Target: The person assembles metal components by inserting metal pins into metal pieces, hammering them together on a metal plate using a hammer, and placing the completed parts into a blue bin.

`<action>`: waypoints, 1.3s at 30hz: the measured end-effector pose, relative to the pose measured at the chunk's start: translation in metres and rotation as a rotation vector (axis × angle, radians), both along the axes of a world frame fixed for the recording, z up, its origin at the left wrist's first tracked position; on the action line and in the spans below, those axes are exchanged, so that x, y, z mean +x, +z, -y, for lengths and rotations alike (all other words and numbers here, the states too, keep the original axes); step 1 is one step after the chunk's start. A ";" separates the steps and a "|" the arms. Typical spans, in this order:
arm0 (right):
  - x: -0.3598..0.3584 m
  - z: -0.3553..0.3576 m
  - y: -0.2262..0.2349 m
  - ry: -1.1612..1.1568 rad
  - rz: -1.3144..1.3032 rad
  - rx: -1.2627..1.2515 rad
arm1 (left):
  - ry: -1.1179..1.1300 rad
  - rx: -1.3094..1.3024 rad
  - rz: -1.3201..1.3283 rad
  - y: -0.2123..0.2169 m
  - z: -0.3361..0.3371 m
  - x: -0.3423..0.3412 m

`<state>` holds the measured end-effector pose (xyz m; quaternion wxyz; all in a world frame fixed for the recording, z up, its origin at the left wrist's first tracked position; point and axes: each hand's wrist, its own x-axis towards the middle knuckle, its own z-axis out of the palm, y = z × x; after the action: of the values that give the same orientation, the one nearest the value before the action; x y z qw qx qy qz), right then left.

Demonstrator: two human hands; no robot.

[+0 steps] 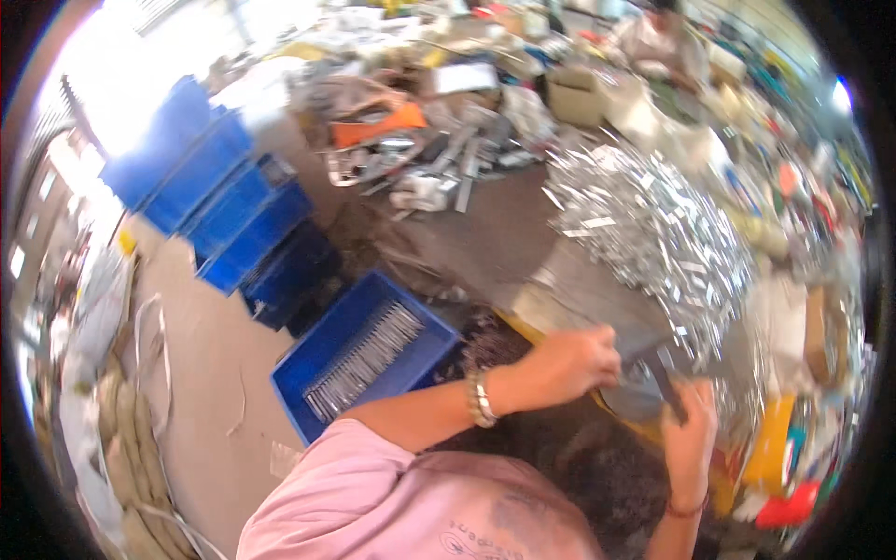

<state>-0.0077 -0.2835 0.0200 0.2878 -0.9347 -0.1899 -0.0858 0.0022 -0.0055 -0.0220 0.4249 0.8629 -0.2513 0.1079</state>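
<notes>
At the lower right of the frame, the right hand (691,415) is gripping a dark bar-like piece (665,375). Just left of it, the left hand (581,362) is bending its fingers inward; whether it is clamping anything, I cannot tell. Shiny metal strips (653,233) are heaping up at upper right, while a blue bin (415,366) is holding metal pieces (364,359) left of centre

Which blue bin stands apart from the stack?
The blue bin partly behind the left forearm, with a row of shiny pieces inside; the other blue bins are stacked together farther left.
</notes>
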 end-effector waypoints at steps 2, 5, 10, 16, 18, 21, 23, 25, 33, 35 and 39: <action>-0.001 -0.006 0.000 -0.011 -0.031 -0.083 | 0.046 -0.013 0.009 0.000 -0.002 -0.006; -0.006 -0.018 -0.003 0.040 0.356 -0.301 | 0.046 -0.029 0.028 -0.008 -0.005 -0.008; -0.040 -0.038 0.024 0.105 0.135 -0.266 | 0.012 -0.093 0.000 -0.007 -0.009 -0.004; -0.046 -0.021 -0.005 0.086 -0.044 -0.129 | 0.009 -0.116 0.038 -0.007 -0.007 -0.014; -0.048 -0.019 -0.008 0.101 -0.088 -0.010 | 0.004 -0.110 0.039 -0.011 -0.004 -0.014; -0.053 -0.030 0.020 0.099 -0.317 0.126 | -0.011 -0.144 0.026 -0.013 0.006 -0.017; -0.050 -0.026 0.005 -0.123 -0.766 0.273 | 0.142 -0.281 0.171 -0.013 0.014 -0.026; -0.053 -0.034 0.002 -0.054 -0.737 0.449 | 0.213 -0.314 0.053 -0.014 0.016 -0.046; -0.064 -0.053 -0.006 -0.010 -0.942 0.671 | 0.233 -0.738 -0.708 -0.003 0.016 -0.066; -0.067 -0.054 -0.006 -0.012 -0.961 0.700 | 0.193 -0.807 -0.750 -0.008 0.017 -0.064; -0.075 -0.059 -0.016 -0.027 -0.973 0.738 | 0.190 -0.910 -0.768 -0.007 0.015 -0.069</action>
<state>-0.0825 -0.2243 0.0037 0.6454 -0.7076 0.0174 0.2871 -0.0669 -0.0208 -0.0294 0.8003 0.5904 0.0695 -0.0774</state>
